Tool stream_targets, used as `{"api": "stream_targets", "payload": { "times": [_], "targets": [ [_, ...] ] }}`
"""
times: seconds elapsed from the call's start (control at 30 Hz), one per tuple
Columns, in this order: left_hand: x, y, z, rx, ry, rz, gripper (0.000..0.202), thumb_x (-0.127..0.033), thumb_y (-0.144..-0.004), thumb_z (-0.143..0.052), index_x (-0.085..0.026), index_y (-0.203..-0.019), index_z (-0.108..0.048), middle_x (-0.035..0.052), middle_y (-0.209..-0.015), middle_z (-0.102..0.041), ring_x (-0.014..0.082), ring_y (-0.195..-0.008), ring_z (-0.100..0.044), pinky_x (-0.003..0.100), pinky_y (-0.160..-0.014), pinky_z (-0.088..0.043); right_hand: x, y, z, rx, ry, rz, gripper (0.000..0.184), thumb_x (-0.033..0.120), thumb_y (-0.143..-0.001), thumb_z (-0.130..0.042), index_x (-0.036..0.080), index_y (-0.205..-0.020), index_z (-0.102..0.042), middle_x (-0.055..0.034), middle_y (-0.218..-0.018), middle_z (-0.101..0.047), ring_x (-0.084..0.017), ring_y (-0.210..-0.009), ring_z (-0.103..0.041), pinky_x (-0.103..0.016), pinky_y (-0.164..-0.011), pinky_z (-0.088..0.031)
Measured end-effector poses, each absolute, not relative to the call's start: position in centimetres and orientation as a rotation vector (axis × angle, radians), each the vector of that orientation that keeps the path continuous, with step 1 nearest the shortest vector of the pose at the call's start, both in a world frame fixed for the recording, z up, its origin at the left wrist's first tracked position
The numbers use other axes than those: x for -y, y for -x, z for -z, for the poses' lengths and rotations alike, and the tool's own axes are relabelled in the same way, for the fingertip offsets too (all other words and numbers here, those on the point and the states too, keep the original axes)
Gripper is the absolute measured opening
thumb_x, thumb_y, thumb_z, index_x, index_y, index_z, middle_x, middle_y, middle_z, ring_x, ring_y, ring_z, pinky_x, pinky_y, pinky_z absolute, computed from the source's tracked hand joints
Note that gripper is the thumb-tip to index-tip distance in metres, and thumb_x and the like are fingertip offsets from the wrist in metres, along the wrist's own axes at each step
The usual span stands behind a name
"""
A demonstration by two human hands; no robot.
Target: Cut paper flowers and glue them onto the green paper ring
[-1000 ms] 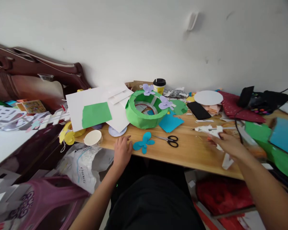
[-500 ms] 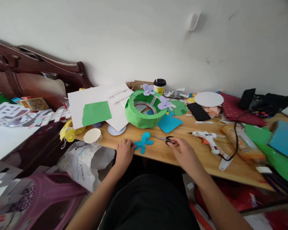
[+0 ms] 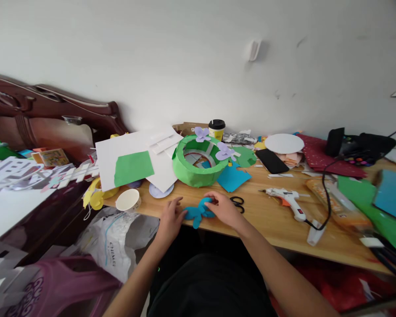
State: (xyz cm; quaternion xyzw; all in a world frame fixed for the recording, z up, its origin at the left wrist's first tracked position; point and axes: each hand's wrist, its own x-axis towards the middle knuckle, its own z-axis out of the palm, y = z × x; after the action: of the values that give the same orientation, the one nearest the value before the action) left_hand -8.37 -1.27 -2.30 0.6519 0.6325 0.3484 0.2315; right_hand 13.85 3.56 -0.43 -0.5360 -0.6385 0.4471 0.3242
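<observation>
A blue paper flower [image 3: 194,213] with rounded petals lies at the table's front edge between my hands. My left hand [image 3: 172,216] holds the tip of its left petal, with the index finger lifted a little. On the other side my right hand [image 3: 222,209] pinches the right petals between thumb and fingers and partly covers them. Black-handled scissors [image 3: 239,204] lie on the wood just beside my right hand, their blades hidden behind it. Behind the flower stands a green paper ring [image 3: 198,176] with two purple paper flowers [image 3: 225,151] on its rim.
To the right lie a white glue gun [image 3: 288,200] with a black cord, and a black phone [image 3: 272,161]. A blue paper sheet [image 3: 233,178] sits by the ring. Leftward are a paper cup [image 3: 128,200], a green sheet [image 3: 134,168] and white boards [image 3: 108,152].
My right hand has let go of the scissors, which now lie on the table, and has moved left onto the flower's right petals. My left hand stays at the left petal.
</observation>
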Motion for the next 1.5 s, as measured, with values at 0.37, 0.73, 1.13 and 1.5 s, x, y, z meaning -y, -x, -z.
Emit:
{"api": "stream_targets", "payload": {
  "times": [0.37, 0.73, 1.13, 1.5],
  "targets": [
    [0.1, 5.3, -3.6, -1.255, -1.391, -1.123, 0.035, -0.041, -0.079, -0.068, -0.016, -0.102, -0.064, 0.0042, -0.081, -0.069, 0.0155, -0.071, -0.064, 0.028, -0.067, -0.050, -3.6, -16.9, -4.7, 1.190, 1.172, -1.415, 0.036, 0.047, -0.070, -0.072, 0.020, -0.091, -0.060, -0.0036, -0.086, -0.067, -0.017, -0.072, -0.064, -0.032, -0.067, -0.055],
    [-4.8, 4.1, -7.8, -1.265, -1.561, -1.258, 0.050, -0.038, -0.083, -0.064, -0.023, -0.129, -0.053, 0.0018, -0.088, -0.065, 0.0103, -0.060, -0.058, 0.022, -0.053, -0.044, -8.4, -16.2, -6.9, 1.212, 1.177, -1.083, 0.037, 0.043, -0.069, -0.068, 0.018, -0.096, -0.065, -0.0080, -0.089, -0.072, -0.023, -0.081, -0.067, -0.033, -0.068, -0.056],
    [-8.7, 3.6, -8.8, -1.564, -1.987, -1.121, 0.023, -0.025, -0.085, -0.059, -0.021, -0.105, -0.072, 0.0027, -0.085, -0.068, 0.0134, -0.061, -0.056, 0.028, -0.064, -0.049, -11.5, -16.3, -5.8, 1.382, 1.339, -0.751, 0.029, 0.032, -0.071, -0.062, 0.017, -0.096, -0.066, -0.0072, -0.088, -0.070, -0.022, -0.080, -0.065, -0.034, -0.071, -0.054],
    [-8.8, 3.7, -7.8, -1.663, -2.260, -0.975, 0.029, -0.027, -0.089, -0.059, -0.021, -0.116, -0.067, 0.0074, -0.107, -0.057, 0.0152, -0.072, -0.060, 0.031, -0.070, -0.051, -11.2, -16.3, -6.0, 1.568, 1.385, -0.453, 0.027, 0.025, -0.077, -0.059, 0.017, -0.103, -0.063, -0.0072, -0.090, -0.064, -0.019, -0.070, -0.058, -0.034, -0.070, -0.050]
  ]
}}
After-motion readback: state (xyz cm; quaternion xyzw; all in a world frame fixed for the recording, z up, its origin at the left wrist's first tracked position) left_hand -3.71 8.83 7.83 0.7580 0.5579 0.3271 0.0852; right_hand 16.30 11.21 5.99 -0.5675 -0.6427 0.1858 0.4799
